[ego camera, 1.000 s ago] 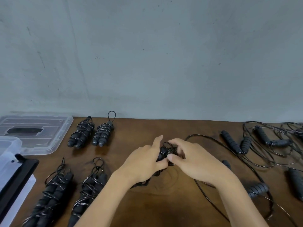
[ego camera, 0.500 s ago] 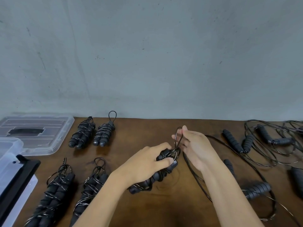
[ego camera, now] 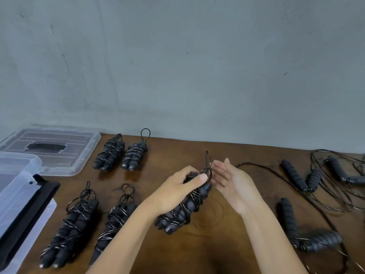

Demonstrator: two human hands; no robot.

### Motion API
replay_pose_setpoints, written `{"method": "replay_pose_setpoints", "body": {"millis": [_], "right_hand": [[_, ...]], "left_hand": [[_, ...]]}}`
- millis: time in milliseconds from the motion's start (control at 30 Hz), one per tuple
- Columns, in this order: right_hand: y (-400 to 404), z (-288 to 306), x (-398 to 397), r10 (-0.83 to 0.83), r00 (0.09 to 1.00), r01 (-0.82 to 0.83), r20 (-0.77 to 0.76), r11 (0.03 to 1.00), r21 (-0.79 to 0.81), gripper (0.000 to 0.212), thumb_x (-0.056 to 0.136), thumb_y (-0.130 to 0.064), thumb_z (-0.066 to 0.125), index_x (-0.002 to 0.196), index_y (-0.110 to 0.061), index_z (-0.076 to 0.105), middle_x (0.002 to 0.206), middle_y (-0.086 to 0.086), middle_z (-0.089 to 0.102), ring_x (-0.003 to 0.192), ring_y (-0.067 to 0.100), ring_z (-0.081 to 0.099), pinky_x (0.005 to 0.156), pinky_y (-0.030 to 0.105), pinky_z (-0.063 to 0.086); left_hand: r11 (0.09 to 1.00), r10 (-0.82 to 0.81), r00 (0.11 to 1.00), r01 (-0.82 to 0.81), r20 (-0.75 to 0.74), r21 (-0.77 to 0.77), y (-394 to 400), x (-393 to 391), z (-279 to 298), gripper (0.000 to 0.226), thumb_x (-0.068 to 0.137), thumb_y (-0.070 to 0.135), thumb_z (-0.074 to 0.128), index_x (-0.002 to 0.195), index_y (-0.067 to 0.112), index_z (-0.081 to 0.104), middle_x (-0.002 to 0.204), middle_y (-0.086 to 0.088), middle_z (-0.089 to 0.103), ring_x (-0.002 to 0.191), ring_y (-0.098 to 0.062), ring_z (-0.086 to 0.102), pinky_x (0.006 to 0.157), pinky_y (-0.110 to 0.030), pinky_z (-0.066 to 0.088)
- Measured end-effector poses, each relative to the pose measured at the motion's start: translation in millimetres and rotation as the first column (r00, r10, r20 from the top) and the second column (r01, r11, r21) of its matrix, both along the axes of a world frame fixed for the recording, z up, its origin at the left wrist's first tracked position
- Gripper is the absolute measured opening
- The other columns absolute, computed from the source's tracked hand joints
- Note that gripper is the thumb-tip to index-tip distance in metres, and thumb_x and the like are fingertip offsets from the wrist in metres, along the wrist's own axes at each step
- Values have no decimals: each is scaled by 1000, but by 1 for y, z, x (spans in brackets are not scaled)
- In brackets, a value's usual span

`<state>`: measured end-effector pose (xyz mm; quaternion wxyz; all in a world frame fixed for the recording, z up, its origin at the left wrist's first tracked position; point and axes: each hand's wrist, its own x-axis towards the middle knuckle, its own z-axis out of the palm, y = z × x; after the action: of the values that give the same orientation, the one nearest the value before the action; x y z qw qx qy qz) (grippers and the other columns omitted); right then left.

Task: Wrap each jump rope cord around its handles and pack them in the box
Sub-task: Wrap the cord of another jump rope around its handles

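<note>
Our left hand (ego camera: 175, 191) grips the wrapped jump rope (ego camera: 185, 208) just above the counter (ego camera: 217, 244) — cord loop (ego camera: 206, 158) sticking up — while our right hand (ego camera: 231, 180) hovers beside it, fingers straight, holding nothing.

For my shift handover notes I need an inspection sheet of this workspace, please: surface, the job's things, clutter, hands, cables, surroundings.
Surface: brown wooden table, bare wood in front.
Job's things: four wrapped ropes lie on the left, two far, two near; a fifth wrapped rope is in hand; clear box at the left edge, its lid behind it.
Clutter: nothing seen.
Hands: left hand grips the fifth rope; right hand is open beside its end loop.
Cables: unwrapped ropes lie tangled on the right.
Surroundings: grey wall behind the table.
</note>
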<state>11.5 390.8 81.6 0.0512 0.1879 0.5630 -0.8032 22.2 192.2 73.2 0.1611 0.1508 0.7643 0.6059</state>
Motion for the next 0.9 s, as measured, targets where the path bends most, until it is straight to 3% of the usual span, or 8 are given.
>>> {"method": "replay_pose_setpoints", "body": {"millis": [133,233,467,600,667,767,833,900], "right_hand": [[-11,-11,0,37,999,-39,28,998,58,31,106,-28,53,126,-9,66,124,6,72,112,24,70,87,37,54],[-17,-18,0,62,997,-65,36,994,87,25,107,-19,51,123,-12,68,121,5,74,110,24,70,87,38,55],[-30,-30,-10,112,993,-118,41,979,165,24,107,-16,49,120,-14,69,112,2,77,105,23,73,88,38,54],[-31,-34,-21,131,991,-136,37,971,195,24,108,-17,48,119,-15,69,110,2,78,105,24,73,91,40,55],[-32,-36,-29,130,991,-135,36,971,200,24,108,-17,49,118,-14,70,110,3,78,104,25,73,94,43,54],[-34,-39,-42,126,991,-132,40,971,202,24,107,-15,49,117,-13,70,109,4,78,104,26,73,96,44,54],[-36,-41,-48,130,991,-136,43,970,200,23,107,-15,49,117,-14,70,109,4,78,104,27,73,95,43,55],[-38,-43,-51,136,990,-142,43,969,203,23,107,-16,50,116,-15,71,108,3,78,104,26,73,95,43,55]], "left_hand": [[987,161,970,-160,183,-17,-10,-14,-12,65,85,57,80,129,24,45,119,4,69,107,-11,69,93,-32,58],[970,244,936,-240,254,-45,-18,-30,-22,70,88,47,80,134,17,36,122,3,62,108,-9,64,80,-22,54],[899,425,861,-438,280,-20,-34,-90,-49,55,91,40,81,124,13,46,118,-6,64,106,-19,67,79,-31,57],[897,423,853,-441,307,-9,-44,-123,-61,40,95,39,77,114,5,67,113,-16,76,98,-28,76,81,-34,62],[900,418,852,-436,314,-17,-48,-134,-68,57,91,46,79,116,-4,71,113,-21,77,103,-36,75,92,-45,62],[875,474,839,-482,268,-39,-51,-161,-99,98,61,70,83,116,-10,68,104,-25,76,98,-41,75,96,-58,59],[844,530,808,-531,259,-71,-48,-173,-112,100,56,76,79,114,-5,69,103,-26,76,88,-33,74,94,-58,59],[809,583,769,-580,264,-98,-42,-171,-104,83,70,74,78,111,2,68,104,-23,75,94,-33,73,94,-56,59]]}}
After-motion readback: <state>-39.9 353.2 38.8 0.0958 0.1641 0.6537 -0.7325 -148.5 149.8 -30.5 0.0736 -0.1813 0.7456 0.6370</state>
